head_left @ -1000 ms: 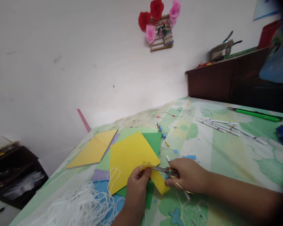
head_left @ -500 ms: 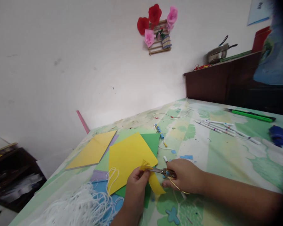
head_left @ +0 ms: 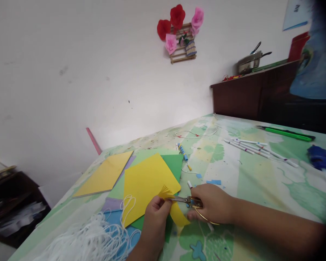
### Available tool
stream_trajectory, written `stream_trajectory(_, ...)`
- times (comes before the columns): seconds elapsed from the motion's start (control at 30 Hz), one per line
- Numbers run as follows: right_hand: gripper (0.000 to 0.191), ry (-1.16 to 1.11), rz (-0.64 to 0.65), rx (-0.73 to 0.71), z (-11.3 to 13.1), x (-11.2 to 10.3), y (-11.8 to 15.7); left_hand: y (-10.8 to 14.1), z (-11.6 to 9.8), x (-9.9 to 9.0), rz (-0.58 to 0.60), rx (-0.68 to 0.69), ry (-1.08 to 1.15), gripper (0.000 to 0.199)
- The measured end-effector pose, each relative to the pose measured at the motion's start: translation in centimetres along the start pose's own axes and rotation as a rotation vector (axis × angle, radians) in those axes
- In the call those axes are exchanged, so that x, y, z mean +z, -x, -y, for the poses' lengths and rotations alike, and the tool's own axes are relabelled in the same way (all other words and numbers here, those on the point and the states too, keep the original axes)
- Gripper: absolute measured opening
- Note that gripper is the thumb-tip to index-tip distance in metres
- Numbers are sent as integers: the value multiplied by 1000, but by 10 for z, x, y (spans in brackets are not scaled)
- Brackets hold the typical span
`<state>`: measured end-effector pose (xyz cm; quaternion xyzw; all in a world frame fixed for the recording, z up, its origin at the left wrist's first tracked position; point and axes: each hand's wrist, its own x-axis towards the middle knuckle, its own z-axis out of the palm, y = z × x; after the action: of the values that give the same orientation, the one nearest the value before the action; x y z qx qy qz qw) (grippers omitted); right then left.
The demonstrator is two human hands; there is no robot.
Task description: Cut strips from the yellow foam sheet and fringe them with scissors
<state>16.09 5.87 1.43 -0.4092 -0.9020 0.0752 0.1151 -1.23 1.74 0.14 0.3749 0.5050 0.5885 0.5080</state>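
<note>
Between the thumb and fingers of my left hand [head_left: 157,219] is a yellow paper strip [head_left: 179,214], its upper end cut into a fine fringe and its tail hanging down to the right. My right hand [head_left: 213,203] is closed around the gold handles of a pair of scissors [head_left: 183,199]. The blades reach left to the strip, close by my left fingertips. Behind the strip lies a yellow paper sheet [head_left: 145,185], on top of a green sheet [head_left: 172,165]. A white marker [head_left: 189,184] partly shows beneath my right hand.
White string [head_left: 84,239] is heaped at the front left, beside a yellow pad [head_left: 105,174]. Several white markers [head_left: 250,146], a green cutter [head_left: 288,134] and a dark blue object [head_left: 322,157] lie at the right. A blue cross-shaped piece [head_left: 197,250] lies in front.
The scissor blades have tilted slightly and the fringe looks a little wider spread. Both hands keep their grips, and the whole view has shifted slightly.
</note>
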Motion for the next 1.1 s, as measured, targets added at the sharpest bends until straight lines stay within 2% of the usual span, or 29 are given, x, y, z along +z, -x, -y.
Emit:
stream_trajectory(0.17,50,-9,13,-17,-1,-1,0,0,0,2,3,-13,24,15)
stream_trajectory(0.5,49,-2,24,-33,-2,-4,-1,3,-3,1,89,-9,12,12)
stream_trajectory(1.1,45,-10,-30,-10,0,1,-1,0,2,-2,106,26,66,6)
